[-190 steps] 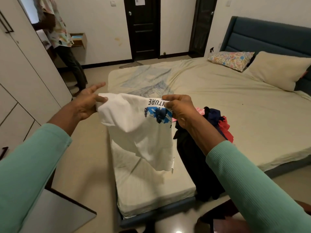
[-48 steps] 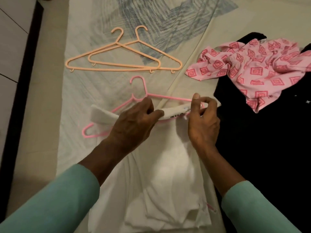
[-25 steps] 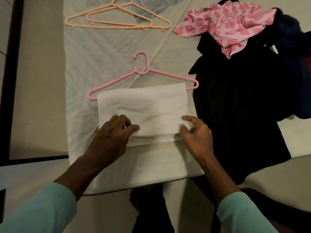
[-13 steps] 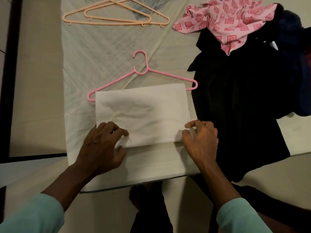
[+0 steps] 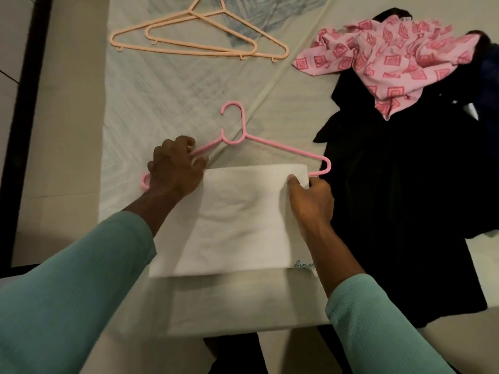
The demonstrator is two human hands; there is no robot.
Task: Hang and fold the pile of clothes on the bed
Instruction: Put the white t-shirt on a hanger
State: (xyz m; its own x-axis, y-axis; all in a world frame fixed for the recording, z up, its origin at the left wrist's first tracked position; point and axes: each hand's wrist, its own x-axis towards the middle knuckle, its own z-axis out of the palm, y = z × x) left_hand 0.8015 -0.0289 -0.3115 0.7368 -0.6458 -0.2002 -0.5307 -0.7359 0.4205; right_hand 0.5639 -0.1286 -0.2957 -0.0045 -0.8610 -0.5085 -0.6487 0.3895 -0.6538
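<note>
White cloth, a folded shirt (image 5: 243,220), lies draped over the lower bar of a pink hanger (image 5: 283,148) near the foot edge of the bed (image 5: 162,98), in the head camera's only view. The left hand (image 5: 175,168) curls its fingers around the hanger's left arm, apparently to steady the frame. The right hand (image 5: 310,201) pinches the shirt's upper right corner just beside the hanger's right end, thumb on top, likely to keep the fold square on the bar. Two peach hangers (image 5: 194,47) lie overlapping farther up the sheet, well apart, probably ready for the next garments. To the right, a pink patterned garment (image 5: 391,60) sits crumpled on top of black clothes (image 5: 391,198), the unsorted remainder of the pile. The shirt seems nearly ready for lifting.
</note>
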